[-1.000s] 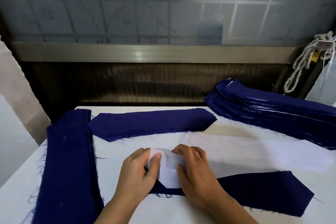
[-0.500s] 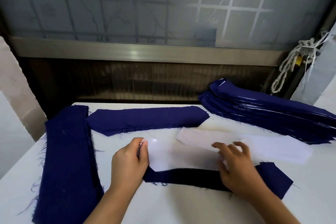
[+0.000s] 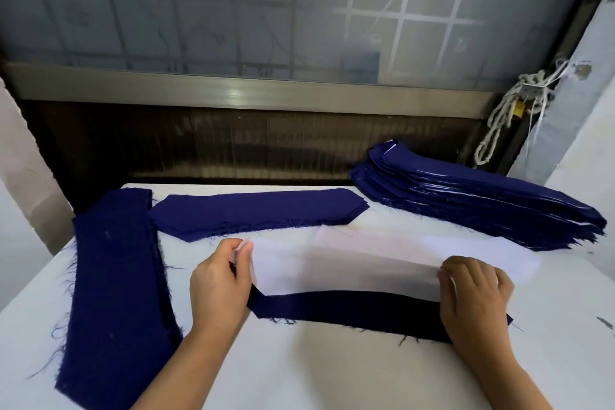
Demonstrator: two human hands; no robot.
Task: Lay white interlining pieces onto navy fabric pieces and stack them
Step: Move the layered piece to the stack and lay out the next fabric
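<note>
A white interlining piece (image 3: 339,268) is stretched between my hands, lying over the far part of a navy fabric piece (image 3: 352,309) at the table's front. My left hand (image 3: 221,283) pinches the interlining's left end between thumb and fingers. My right hand (image 3: 474,293) holds its right end with curled fingers, covering the navy piece's right tip. The navy piece's near edge shows as a dark strip below the white. More white interlining (image 3: 466,245) lies on the table just behind.
A tall stack of navy pieces with white layers (image 3: 482,203) sits at the back right. One navy piece (image 3: 259,213) lies across the back middle. A long navy stack (image 3: 113,293) runs down the left side. The white table (image 3: 332,369) ends at a dark window wall.
My right hand slid from the interlining's left end out to its right end, spreading the white piece along the navy one. My left hand stayed at the left end.
</note>
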